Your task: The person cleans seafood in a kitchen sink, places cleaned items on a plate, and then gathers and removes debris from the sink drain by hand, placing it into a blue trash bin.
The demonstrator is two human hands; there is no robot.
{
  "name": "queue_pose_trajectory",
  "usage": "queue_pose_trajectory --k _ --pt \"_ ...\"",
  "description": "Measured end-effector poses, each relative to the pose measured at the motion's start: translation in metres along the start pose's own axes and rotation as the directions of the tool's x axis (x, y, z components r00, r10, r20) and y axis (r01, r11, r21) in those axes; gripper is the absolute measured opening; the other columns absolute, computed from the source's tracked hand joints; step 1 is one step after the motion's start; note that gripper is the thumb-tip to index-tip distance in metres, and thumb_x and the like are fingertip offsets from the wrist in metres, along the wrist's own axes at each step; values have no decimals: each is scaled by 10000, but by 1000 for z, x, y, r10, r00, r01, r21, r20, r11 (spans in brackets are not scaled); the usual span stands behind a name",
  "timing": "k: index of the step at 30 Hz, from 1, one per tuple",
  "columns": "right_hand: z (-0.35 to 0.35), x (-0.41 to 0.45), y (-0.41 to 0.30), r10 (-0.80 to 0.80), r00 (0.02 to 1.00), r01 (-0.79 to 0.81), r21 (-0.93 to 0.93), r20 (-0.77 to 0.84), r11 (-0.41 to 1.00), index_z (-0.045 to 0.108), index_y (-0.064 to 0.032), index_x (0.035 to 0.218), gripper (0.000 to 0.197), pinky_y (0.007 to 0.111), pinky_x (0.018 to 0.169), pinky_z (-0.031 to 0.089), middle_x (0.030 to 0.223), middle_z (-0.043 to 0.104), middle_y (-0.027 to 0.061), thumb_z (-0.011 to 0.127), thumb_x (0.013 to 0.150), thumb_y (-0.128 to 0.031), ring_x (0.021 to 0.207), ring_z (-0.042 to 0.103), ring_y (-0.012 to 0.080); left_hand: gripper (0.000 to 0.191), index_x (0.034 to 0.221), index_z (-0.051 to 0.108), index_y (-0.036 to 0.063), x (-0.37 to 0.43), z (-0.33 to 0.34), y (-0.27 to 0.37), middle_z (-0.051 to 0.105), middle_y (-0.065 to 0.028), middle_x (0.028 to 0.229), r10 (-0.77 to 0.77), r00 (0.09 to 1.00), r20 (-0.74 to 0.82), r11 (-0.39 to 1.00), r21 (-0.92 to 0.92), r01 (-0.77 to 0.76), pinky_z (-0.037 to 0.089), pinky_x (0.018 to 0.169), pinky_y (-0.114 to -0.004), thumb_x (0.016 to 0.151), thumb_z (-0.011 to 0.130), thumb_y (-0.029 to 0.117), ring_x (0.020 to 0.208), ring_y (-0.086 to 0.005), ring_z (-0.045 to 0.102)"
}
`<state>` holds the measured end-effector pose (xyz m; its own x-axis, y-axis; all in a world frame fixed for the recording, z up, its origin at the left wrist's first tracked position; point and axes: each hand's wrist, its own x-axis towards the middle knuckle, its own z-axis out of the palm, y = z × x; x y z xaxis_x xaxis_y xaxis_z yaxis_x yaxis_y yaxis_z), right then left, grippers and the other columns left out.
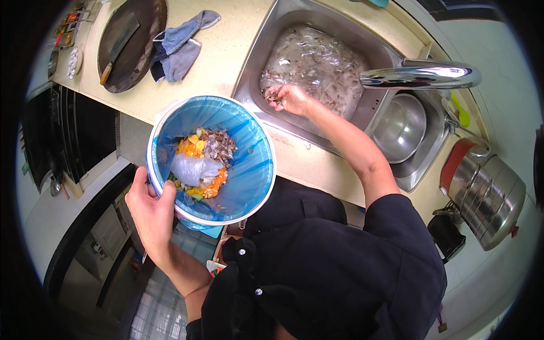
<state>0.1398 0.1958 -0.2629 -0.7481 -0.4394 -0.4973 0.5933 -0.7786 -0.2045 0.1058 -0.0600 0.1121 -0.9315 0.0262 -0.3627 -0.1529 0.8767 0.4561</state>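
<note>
My left hand (151,206) grips the rim of a white waste bin (272,170) lined with a blue plastic bag (250,174). Inside the bin lie orange and yellow scraps (214,185), a crumpled clear plastic bag (195,169) and brown-grey scraps (220,146). Over the near left part of the steel sink (293,19), my right hand (288,100) is closed around a clump of wet brown scraps (273,97). Cloudy water with many brown bits (314,63) fills the sink bottom. What exactly the brown bits are, I cannot tell.
A chrome faucet (420,76) reaches over the sink; a steel bowl (401,129) sits in the smaller basin. On the counter, a cleaver (123,42) rests on a round chopping board (144,51) beside grey-blue cloths (180,53). A steel pot (488,195) stands at right.
</note>
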Motion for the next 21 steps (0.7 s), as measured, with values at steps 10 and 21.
queue_pose_trajectory --k 10,21 --pt "109 -46 -5 -675 735 510 -601 -68 616 548 -30 913 150 253 457 393 773 568 60 427 839 -78 598 525 130 140 900 542 -47 -4 2 -4 515 -32 526 52 998 29 999 15 -52 434 328 -244 776 548 17 384 -103 522" --pt "226 -78 36 -11 752 557 -645 659 -523 573 -72 1214 528 414 1008 394 1271 516 208 541 692 5 1258 439 356 76 790 511 -41 -7 3 5 525 -56 503 27 999 20 999 -46 -26 431 336 -272 744 560 -6 386 -130 555"
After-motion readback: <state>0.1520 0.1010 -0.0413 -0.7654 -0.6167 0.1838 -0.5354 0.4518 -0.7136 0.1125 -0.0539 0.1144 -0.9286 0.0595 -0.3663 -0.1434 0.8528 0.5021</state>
